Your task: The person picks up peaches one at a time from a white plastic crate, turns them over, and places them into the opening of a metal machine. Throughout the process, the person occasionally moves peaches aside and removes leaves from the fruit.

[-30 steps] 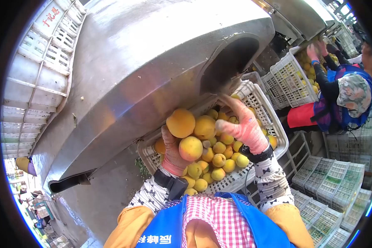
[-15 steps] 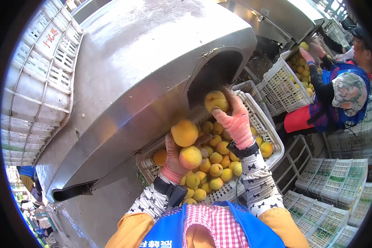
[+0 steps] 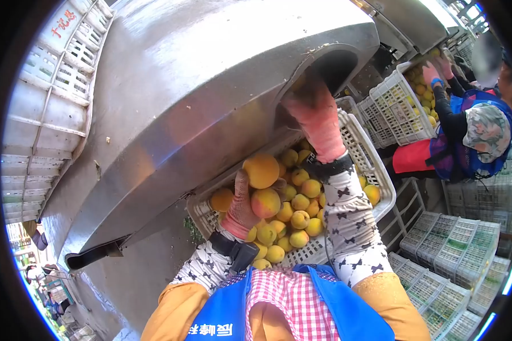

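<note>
My left hand (image 3: 242,209), in a pink glove, holds a large orange-yellow peach (image 3: 260,171) and a redder peach (image 3: 265,203) against its palm and fingers. Both are above a white crate (image 3: 383,190) of yellow peaches (image 3: 300,218). My right hand (image 3: 318,122), also gloved in pink, reaches into the dark opening (image 3: 333,68) of the metal machine (image 3: 210,108). Its fingertips are blurred and lost in shadow there, so what they hold, if anything, is hidden. Another orange peach (image 3: 221,199) lies at the crate's left end.
A co-worker (image 3: 472,128) at the right has gloved hands (image 3: 436,71) over another crate of peaches (image 3: 401,108). Stacked crates (image 3: 449,244) stand at lower right. An upright white crate (image 3: 54,113) is at the left. A metal rack (image 3: 407,207) stands beside the peach crate.
My right hand, which held a yellow peach at the opening's edge, has moved up into the opening; that peach is no longer visible in it. My left hand still holds its two peaches.
</note>
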Motion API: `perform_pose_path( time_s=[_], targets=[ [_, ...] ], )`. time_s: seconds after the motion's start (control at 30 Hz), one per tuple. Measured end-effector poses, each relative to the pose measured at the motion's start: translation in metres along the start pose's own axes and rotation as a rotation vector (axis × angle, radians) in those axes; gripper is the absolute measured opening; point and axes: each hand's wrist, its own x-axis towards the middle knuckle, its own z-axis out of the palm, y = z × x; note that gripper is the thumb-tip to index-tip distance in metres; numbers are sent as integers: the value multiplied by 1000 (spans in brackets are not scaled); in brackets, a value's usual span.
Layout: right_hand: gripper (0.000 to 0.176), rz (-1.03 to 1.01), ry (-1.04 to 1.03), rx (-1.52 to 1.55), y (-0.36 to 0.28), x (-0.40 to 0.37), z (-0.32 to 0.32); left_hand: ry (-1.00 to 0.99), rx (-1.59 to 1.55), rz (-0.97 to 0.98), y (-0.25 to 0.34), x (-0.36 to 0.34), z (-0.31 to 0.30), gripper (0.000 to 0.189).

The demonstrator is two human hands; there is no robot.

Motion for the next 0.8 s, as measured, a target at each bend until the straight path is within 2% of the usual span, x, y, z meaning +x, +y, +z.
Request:
perform_pose_path(
  time_s=[0.03,0.07,0.13,0.17,0.2,0.23,0.27,0.37,0.43,0.47,0.53,0.6,0.63,0.67,0.7,0.73,0.77,0.8],
  targets=[
    [79,86,-92,458,-12,-10,-17,-58,40,41,1,2,0,91],
    [79,78,-101,465,-15,-22,-30,-118,78,88,2,4,0,88],
    [91,40,-316,169,-20,-52,-55,-129,201,176,6,4,5,85],
    [93,91,-402,245,-18,-65,-60,-143,325,260,9,4,9,83],
    [96,149,-484,322,-12,-79,-62,-144,330,263,12,4,13,83],
    [97,174,-522,384,-10,-90,-62,-202,368,254,17,3,18,74],
    [101,284,-536,512,-19,-98,-63,-261,404,245,21,2,25,67],
    [96,233,-416,468,-18,-102,-62,-264,404,312,19,3,51,64],
    [90,-53,-229,82,-17,-88,-64,-242,379,337,19,7,53,62],
    [82,-91,-84,-8,-21,-77,-59,-205,446,310,17,12,48,63],
    [80,-146,5,-221,-12,-53,-49,-176,515,283,9,15,43,65],
    [78,-201,9,-265,7,-35,-35,4,337,154,2,14,41,62],
    [78,-107,-35,-343,14,-28,-28,17,247,41,7,7,41,61],
    [78,-10,-89,-418,11,-18,-21,25,242,38,7,10,32,61],
    [78,61,-271,-507,10,-1,-11,-23,38,-25,1,16,18,56],
    [78,86,-290,-508,5,11,-4,-67,-168,-96,-9,18,6,51],
    [76,46,-288,-501,1,22,1,-54,-175,-116,-18,20,-2,51],
    [74,-7,-278,-495,-3,28,2,-51,-153,-29,-23,28,-8,50]
  ],
)
